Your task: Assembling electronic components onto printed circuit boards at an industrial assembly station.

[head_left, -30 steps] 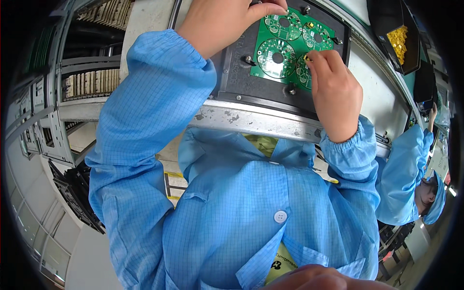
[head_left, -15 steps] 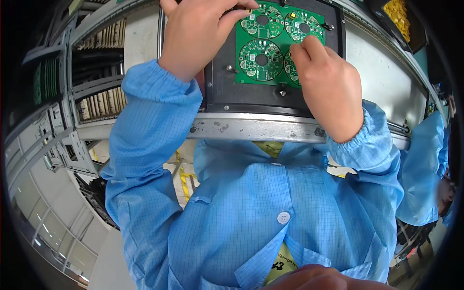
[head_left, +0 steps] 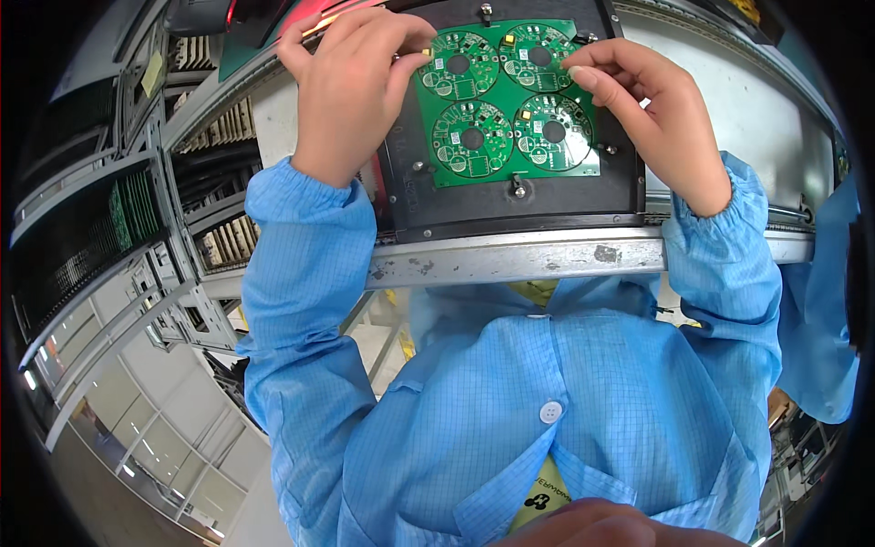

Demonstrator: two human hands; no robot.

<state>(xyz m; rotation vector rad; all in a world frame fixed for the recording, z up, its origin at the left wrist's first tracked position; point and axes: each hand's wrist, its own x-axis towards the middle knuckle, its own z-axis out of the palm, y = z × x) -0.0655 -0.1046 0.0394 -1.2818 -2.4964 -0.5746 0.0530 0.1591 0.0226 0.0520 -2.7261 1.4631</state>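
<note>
A green circuit board [head_left: 506, 100] with several round sections, each with a dark centre, lies in a black fixture [head_left: 437, 214]. My left hand [head_left: 351, 91] is at the board's upper left; its thumb and index finger pinch a small yellow component [head_left: 427, 52] at the edge of the upper-left round section. Over the right edge of the upper-right section, my right hand [head_left: 670, 118] has thumb and index tips close together; what lies between them, if anything, is hidden. Yellow components also sit on the upper-right [head_left: 509, 40] and lower-right [head_left: 526, 116] sections.
Metal clamps, such as the front one [head_left: 519, 190], surround the board. A metal rail [head_left: 519, 258] runs along the near side. Racks with upright green boards [head_left: 134, 208] stand at left. A blue sleeve [head_left: 825, 319] of another person shows at far right.
My right hand has moved up and right off the lower-right section, uncovering its yellow component. My left hand stays near the upper-left section. The whole view has shifted slightly.
</note>
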